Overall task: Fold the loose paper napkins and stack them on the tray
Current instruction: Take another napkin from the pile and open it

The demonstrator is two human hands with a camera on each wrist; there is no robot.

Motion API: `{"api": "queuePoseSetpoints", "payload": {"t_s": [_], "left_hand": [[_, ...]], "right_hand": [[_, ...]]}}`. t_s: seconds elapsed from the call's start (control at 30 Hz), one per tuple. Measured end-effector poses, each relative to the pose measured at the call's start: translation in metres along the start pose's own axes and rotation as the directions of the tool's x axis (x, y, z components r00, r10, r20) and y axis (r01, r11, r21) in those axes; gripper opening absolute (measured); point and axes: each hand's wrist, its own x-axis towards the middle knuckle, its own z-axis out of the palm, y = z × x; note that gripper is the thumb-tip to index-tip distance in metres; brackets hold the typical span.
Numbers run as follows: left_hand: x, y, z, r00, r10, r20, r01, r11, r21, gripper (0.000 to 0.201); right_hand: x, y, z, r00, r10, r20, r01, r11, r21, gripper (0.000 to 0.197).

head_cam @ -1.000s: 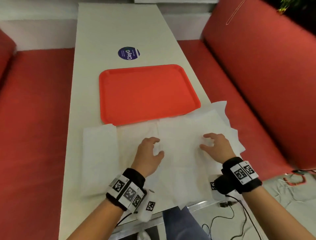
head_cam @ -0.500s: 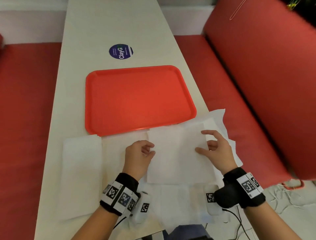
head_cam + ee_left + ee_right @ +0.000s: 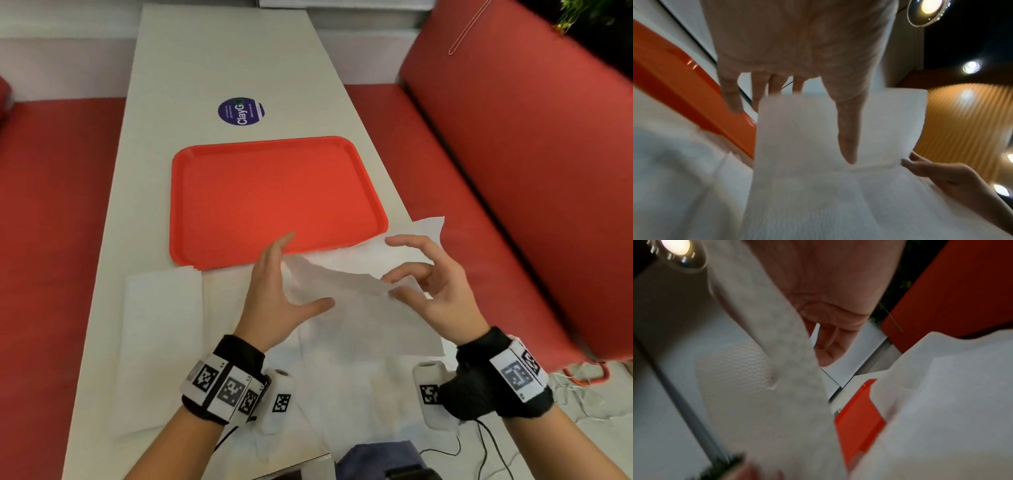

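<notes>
Pinching a thin white paper napkin by its right edge, right hand holds it above the white table, near edge; left hand spread wide at its left side. Rectangular red plastic tray: nothing stacked yet, other loose napkins waiting, so barely started.

L hand splayed, R hand pinching napkin

The lifted napkin is thin, matt white paper with a fine dimpled embossing. The tray is smooth orange-red plastic, glossy along its rim. The desk looks smooth, pale and matt. The wristbands are black cloth.
</notes>
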Motion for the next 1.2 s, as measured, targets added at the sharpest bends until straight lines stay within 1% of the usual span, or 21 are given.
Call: {"api": "queuePoseSetpoints", "payload": {"t_s": [0.07, 0.13, 0.2, 0.27, 0.33, 0.4, 0.47, 0.53, 0.57, 0.63, 0.67, 0.7, 0.77, 0.8, 0.87, 0.93, 0.97, 1.03, 1.07, 1.17, 1.2], "left_hand": [[0.005, 0.007, -0.003, 0.996, -0.072, 0.046, 0.075, 0.995, -0.064, 0.123], [0.005, 0.013, -0.003, 0.982, -0.181, 0.048, 0.187, 0.967, -0.173, 0.127], [0.003, 0.014, -0.005, 0.973, -0.223, 0.056, 0.230, 0.928, -0.294, 0.108], [0.000, 0.007, -0.006, 0.975, -0.197, 0.100, 0.221, 0.891, -0.398, 0.068], [-0.005, 0.003, -0.008, 0.978, -0.186, 0.093, 0.208, 0.886, -0.414, 0.037], [-0.009, -0.001, -0.010, 0.984, -0.172, 0.037, 0.172, 0.892, -0.419, 0.020], [-0.012, -0.003, -0.014, 0.989, -0.149, 0.003, 0.135, 0.886, -0.445, 0.015], [-0.014, -0.005, -0.019, 0.989, -0.151, 0.002, 0.133, 0.867, -0.480, 0.022], [-0.013, -0.007, -0.024, 0.988, -0.153, 0.021, 0.143, 0.857, -0.495, 0.023], [-0.014, -0.008, -0.033, 0.983, -0.101, 0.155, 0.168, 0.840, -0.516, 0.024], [-0.014, -0.009, -0.038, 0.966, -0.071, 0.248, 0.200, 0.812, -0.548, 0.028], [-0.013, -0.009, -0.043, 0.937, -0.056, 0.346, 0.264, 0.762, -0.592, 0.031], [-0.011, -0.006, -0.050, 0.853, -0.024, 0.522, 0.407, 0.657, -0.635, 0.038], [-0.009, -0.004, -0.050, 0.812, -0.014, 0.584, 0.444, 0.663, -0.602, 0.038], [-0.008, 0.005, -0.044, 0.755, -0.074, 0.652, 0.449, 0.782, -0.432, 0.037], [-0.012, 0.015, -0.034, 0.742, -0.099, 0.663, 0.356, 0.896, -0.264, 0.034], [-0.015, 0.018, -0.030, 0.741, -0.077, 0.667, 0.301, 0.926, -0.227, 0.032], [-0.022, 0.022, -0.026, 0.743, -0.022, 0.669, 0.244, 0.940, -0.239, 0.018], [-0.026, 0.022, -0.026, 0.765, -0.008, 0.644, 0.225, 0.940, -0.256, 0.011], [-0.037, 0.018, -0.040, 0.895, -0.001, 0.446, 0.156, 0.938, -0.311, 0.008], [-0.043, 0.015, -0.048, 0.928, -0.009, 0.372, 0.146, 0.928, -0.343, 0.008]], "right_hand": [[0.001, -0.009, -0.006, 0.999, -0.041, -0.034, 0.045, 0.989, 0.137, 0.052], [0.002, -0.012, -0.013, 0.992, -0.039, -0.123, 0.071, 0.961, 0.266, 0.046], [0.002, -0.008, -0.018, 0.980, 0.008, -0.199, 0.057, 0.945, 0.322, 0.041], [0.001, 0.002, -0.019, 0.969, 0.066, -0.239, 0.007, 0.956, 0.292, 0.032], [-0.003, 0.013, -0.017, 0.959, 0.103, -0.266, -0.038, 0.970, 0.239, 0.018], [-0.007, 0.023, -0.013, 0.950, 0.142, -0.279, -0.079, 0.971, 0.225, 0.014], [-0.010, 0.029, -0.011, 0.942, 0.189, -0.276, -0.126, 0.964, 0.233, 0.019], [-0.013, 0.032, -0.009, 0.939, 0.229, -0.256, -0.170, 0.958, 0.232, 0.023], [-0.013, 0.033, -0.009, 0.942, 0.235, -0.241, -0.181, 0.957, 0.226, 0.024], [-0.013, 0.033, -0.009, 0.957, 0.211, -0.200, -0.165, 0.961, 0.222, 0.031], [-0.013, 0.032, -0.009, 0.967, 0.181, -0.179, -0.139, 0.965, 0.224, 0.033], [-0.011, 0.030, -0.009, 0.977, 0.146, -0.156, -0.109, 0.968, 0.224, 0.027], [-0.006, 0.026, -0.008, 0.989, 0.100, -0.105, -0.074, 0.971, 0.226, 0.010], [-0.004, 0.026, -0.008, 0.993, 0.092, -0.079, -0.072, 0.971, 0.228, 0.006], [0.001, 0.024, -0.005, 0.997, 0.074, -0.029, -0.066, 0.975, 0.212, 0.008], [0.005, 0.017, 0.001, 0.999, 0.035, 0.037, -0.041, 0.981, 0.188, 0.010], [0.007, 0.013, 0.005, 0.998, 0.015, 0.067, -0.027, 0.984, 0.176, 0.013], [0.011, 0.003, 0.015, 0.995, -0.003, 0.100, -0.013, 0.986, 0.166, 0.014], [0.013, -0.001, 0.020, 0.995, -0.001, 0.103, -0.016, 0.986, 0.166, 0.013], [0.018, -0.014, 0.036, 0.996, 0.050, 0.080, -0.064, 0.981, 0.186, 0.028], [0.019, -0.018, 0.043, 0.995, 0.081, 0.058, -0.091, 0.975, 0.202, 0.030]]}}
